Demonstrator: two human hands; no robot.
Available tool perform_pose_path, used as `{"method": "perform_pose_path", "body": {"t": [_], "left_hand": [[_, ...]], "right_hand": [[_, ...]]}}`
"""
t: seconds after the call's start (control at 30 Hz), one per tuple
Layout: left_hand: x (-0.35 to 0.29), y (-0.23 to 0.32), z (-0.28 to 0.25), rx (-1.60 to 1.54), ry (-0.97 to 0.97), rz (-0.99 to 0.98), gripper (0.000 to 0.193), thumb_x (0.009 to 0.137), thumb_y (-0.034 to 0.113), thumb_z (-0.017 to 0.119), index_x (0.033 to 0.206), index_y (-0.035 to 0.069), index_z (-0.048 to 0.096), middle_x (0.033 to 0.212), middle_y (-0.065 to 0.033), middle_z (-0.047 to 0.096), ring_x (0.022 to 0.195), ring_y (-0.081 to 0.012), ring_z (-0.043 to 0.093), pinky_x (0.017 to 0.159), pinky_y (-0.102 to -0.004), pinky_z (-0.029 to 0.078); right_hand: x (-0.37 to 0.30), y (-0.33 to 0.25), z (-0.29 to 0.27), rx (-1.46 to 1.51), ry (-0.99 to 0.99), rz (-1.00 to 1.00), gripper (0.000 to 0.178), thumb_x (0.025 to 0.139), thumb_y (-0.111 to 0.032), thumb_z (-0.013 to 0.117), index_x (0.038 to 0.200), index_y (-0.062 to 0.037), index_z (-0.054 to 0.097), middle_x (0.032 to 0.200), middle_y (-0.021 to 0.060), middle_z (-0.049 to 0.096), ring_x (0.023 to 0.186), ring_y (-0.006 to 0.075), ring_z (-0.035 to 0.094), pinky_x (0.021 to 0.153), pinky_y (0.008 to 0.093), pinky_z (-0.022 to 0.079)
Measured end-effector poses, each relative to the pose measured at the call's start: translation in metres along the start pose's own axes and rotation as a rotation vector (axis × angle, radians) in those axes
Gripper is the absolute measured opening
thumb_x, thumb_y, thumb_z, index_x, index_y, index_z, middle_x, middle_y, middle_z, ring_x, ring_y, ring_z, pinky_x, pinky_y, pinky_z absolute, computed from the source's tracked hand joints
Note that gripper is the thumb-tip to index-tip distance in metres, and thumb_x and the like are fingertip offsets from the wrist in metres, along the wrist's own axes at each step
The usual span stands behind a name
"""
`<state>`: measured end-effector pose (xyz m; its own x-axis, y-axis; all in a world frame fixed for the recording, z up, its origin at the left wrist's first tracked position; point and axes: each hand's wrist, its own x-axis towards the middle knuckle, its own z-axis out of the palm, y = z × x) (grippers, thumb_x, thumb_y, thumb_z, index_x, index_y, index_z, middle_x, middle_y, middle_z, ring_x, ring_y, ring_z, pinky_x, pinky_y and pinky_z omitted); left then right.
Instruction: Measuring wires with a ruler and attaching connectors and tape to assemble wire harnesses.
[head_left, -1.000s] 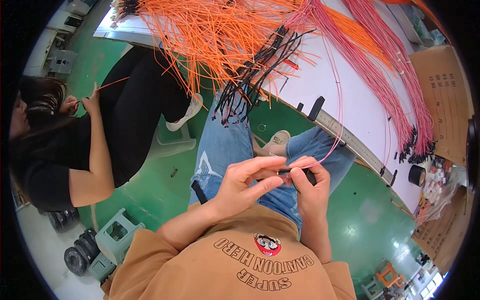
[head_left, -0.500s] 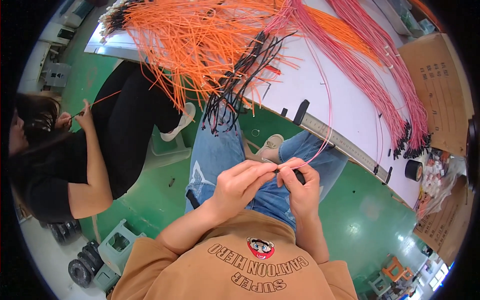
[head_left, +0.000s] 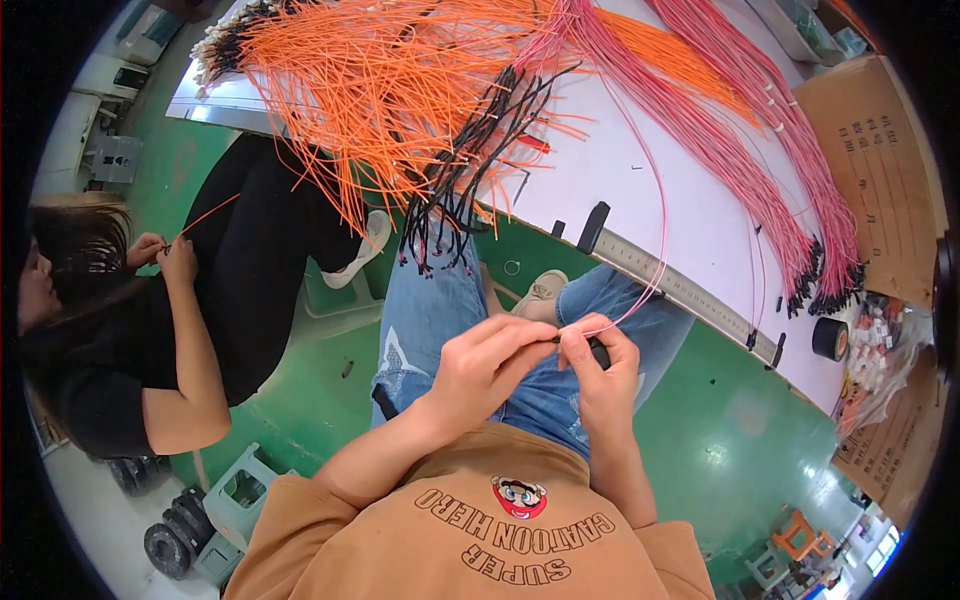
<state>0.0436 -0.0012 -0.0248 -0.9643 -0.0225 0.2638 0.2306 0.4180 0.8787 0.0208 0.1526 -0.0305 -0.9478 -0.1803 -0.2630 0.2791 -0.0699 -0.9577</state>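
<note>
My left hand (head_left: 478,365) and my right hand (head_left: 606,385) meet above my lap, fingertips nearly touching. A pink wire (head_left: 662,215) hangs in a loop from the table and runs into the fingers of my right hand. The left thumb and fingers pinch at the end of that wire, where a small dark piece shows between the two hands. Tucked in my right hand is a black rounded thing (head_left: 600,353), mostly covered by the fingers; I cannot make out its kind.
A steel ruler (head_left: 680,292) lines the white table's near edge. Orange wires (head_left: 370,95), black-sleeved ends (head_left: 480,150) and pink wire bundles (head_left: 700,130) cover much of the tabletop. At the right are a black tape roll (head_left: 829,339) and a cardboard box (head_left: 875,180). A co-worker (head_left: 120,330) sits left.
My hands have barely shifted and keep their pinch on the pink wire. The co-worker's hands have drawn closer together, and their orange wire has moved slightly.
</note>
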Motion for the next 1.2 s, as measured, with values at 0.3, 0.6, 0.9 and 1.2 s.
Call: {"method": "perform_pose_path", "body": {"t": [0.3, 0.6, 0.9, 1.2], "left_hand": [[0.026, -0.009, -0.001, 0.088, -0.078, 0.161, 0.018, 0.079, 0.001, 0.071, 0.096, 0.002, 0.068, 0.086, -0.0103, 0.065, 0.071, -0.0228, 0.065, 0.063, -0.0314, 0.053], [0.073, -0.028, 0.005, 0.199, -0.140, 0.284, 0.018, 0.077, 0.004, 0.070, 0.095, 0.004, 0.067, 0.087, -0.0071, 0.063, 0.077, -0.0239, 0.059, 0.067, -0.0341, 0.050], [0.106, -0.033, -0.001, 0.321, -0.234, 0.399, 0.021, 0.073, 0.007, 0.072, 0.093, 0.007, 0.067, 0.087, -0.0042, 0.057, 0.084, -0.0241, 0.054, 0.073, -0.0356, 0.047], [0.116, -0.037, -0.002, 0.234, -0.358, 0.317, 0.017, 0.076, 0.010, 0.072, 0.092, 0.006, 0.068, 0.086, -0.0043, 0.058, 0.084, -0.0247, 0.054, 0.074, -0.0348, 0.047]], "right_hand": [[0.010, -0.001, -0.018, -0.001, 0.088, -0.071, 0.006, 0.087, -0.004, 0.064, 0.083, 0.0005, 0.063, 0.076, 0.0045, 0.057, 0.065, 0.0110, 0.053, 0.061, 0.0230, 0.042], [0.020, -0.011, -0.022, -0.203, 0.409, -0.106, 0.012, 0.089, -0.014, 0.067, 0.085, -0.0030, 0.065, 0.070, -0.0017, 0.057, 0.064, 0.0052, 0.050, 0.060, 0.0192, 0.039], [0.030, -0.008, -0.019, -0.281, 0.494, -0.177, 0.011, 0.088, -0.013, 0.068, 0.087, -0.0018, 0.067, 0.070, -0.0046, 0.057, 0.062, 0.0018, 0.048, 0.058, 0.0168, 0.038], [0.033, -0.006, -0.020, -0.266, 0.544, -0.165, 0.010, 0.088, -0.010, 0.068, 0.088, -0.0005, 0.067, 0.070, -0.0028, 0.058, 0.063, 0.0027, 0.050, 0.058, 0.0190, 0.041]]}}
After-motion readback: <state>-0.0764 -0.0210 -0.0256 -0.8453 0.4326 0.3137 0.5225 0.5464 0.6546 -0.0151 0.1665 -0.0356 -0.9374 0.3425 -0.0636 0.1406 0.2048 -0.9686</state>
